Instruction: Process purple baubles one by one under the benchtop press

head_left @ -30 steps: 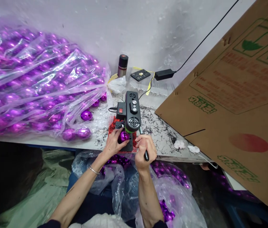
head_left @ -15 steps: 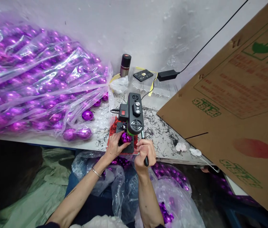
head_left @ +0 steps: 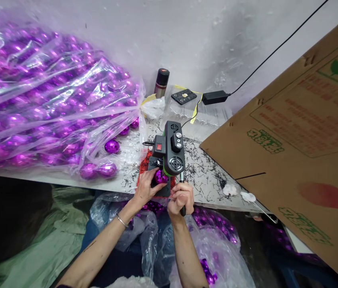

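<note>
The left hand [head_left: 145,189] pinches a shiny purple faceted ball [head_left: 160,177] over the flat black base plate [head_left: 164,192] of a small, round-ended black machine [head_left: 175,152], while the right hand [head_left: 181,199] is wrapped around the machine's black-gripped metal lever [head_left: 181,177], near the front edge of the white table [head_left: 206,193].

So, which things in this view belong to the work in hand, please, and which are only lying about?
Likely part of the work:
purple ball, held by the left hand
black handle, gripped by the right hand
black machine above the ball
bag of purple balls

Seemingly just lying about:
bottle with a dark cap
flat black device
cardboard box
</note>
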The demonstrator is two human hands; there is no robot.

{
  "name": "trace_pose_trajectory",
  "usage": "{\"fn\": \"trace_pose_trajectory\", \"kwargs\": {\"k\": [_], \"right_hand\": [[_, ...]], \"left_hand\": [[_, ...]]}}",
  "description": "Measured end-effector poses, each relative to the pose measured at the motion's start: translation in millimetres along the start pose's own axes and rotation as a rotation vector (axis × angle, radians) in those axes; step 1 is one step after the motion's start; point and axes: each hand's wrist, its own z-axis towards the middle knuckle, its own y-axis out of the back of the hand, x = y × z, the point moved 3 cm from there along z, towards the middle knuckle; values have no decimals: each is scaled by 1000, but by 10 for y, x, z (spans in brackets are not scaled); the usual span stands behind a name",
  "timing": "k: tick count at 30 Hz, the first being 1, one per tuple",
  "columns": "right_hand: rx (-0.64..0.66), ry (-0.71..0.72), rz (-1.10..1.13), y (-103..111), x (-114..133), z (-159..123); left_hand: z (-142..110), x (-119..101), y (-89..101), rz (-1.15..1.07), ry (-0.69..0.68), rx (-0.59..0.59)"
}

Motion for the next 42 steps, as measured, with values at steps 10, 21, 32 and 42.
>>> {"fn": "trace_pose_trajectory", "kwargs": {"k": [10,21,32,42], "right_hand": [[4,15,-11,0,-3,19],[31,5,-11,7,-4,90],[128,-51,-2,117,198,432],[70,-79,16,83,123,298]], "left_hand": [[-3,28,-21,-32,34,28],[65,42,-34,-66,38,29],[-649,-225,457,-115,-359,113],[819,604,1293,435,315,-85]]}}
